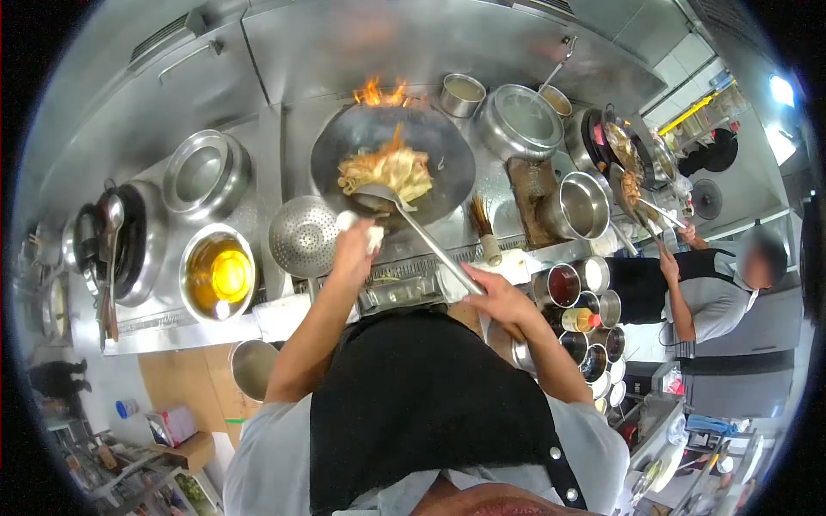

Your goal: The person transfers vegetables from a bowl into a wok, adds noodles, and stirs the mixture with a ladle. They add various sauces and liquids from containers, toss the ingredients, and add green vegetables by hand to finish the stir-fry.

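A dark wok (pixel 452 159) sits on the stove, with flames (pixel 380 93) rising at its far rim. Inside lies a heap of pale and orange sliced food (pixel 400 172). My right hand (pixel 501 301) is closed around the long handle of a metal ladle (pixel 430 244), whose bowl rests against the near side of the food. At the wok's near edge my left hand (pixel 351 249) grips a folded white cloth (pixel 373 236); whatever part of the wok is under the cloth is hidden. Beside that hand, to the left, lies a perforated strainer (pixel 304 234).
Left of the strainer stands a metal bowl of yellow oil (pixel 218 273). A bamboo brush (pixel 487 236) and a steel pot (pixel 578 206) are to the right, near several sauce containers (pixel 564 285). Farther right, a co-worker (pixel 710 288) handles another pan.
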Demonstrator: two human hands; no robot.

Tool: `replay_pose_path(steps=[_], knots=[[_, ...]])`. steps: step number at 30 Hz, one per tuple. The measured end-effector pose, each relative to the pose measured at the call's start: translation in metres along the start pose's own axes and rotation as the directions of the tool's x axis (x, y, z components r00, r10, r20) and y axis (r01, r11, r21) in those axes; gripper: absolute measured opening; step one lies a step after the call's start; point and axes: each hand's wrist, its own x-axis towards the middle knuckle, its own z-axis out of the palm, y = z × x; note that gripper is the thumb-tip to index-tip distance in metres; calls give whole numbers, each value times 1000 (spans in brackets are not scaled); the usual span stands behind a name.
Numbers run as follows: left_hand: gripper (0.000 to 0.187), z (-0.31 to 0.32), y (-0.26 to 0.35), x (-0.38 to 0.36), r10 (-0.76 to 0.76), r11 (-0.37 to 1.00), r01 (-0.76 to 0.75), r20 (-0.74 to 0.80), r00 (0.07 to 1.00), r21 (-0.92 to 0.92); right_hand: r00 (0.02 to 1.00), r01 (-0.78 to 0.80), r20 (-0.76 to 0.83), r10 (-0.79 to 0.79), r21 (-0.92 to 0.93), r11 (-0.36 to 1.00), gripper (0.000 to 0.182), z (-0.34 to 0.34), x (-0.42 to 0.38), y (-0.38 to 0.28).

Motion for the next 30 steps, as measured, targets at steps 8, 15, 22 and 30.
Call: replay_pose_path(steps=[8,15,22,30], knots=[[16,-74,-85,1,55,997,-51,-66,996,57,867,107,-413,-280,-393,913,75,33,78,35],[21,-13,-20,47,80,997,-80,-70,994,6,940,-47,-276,-200,-685,727,75,18,-39,33],[27,-26,-1,23,-90,996,91,-33,995,23,961,-225,-260,96,-533,815,78,-60,78,10],[22,-121,-52,-111,-128,913,134,-41,991,385,881,-102,-435,185,206,973,76,-15,174,13]])
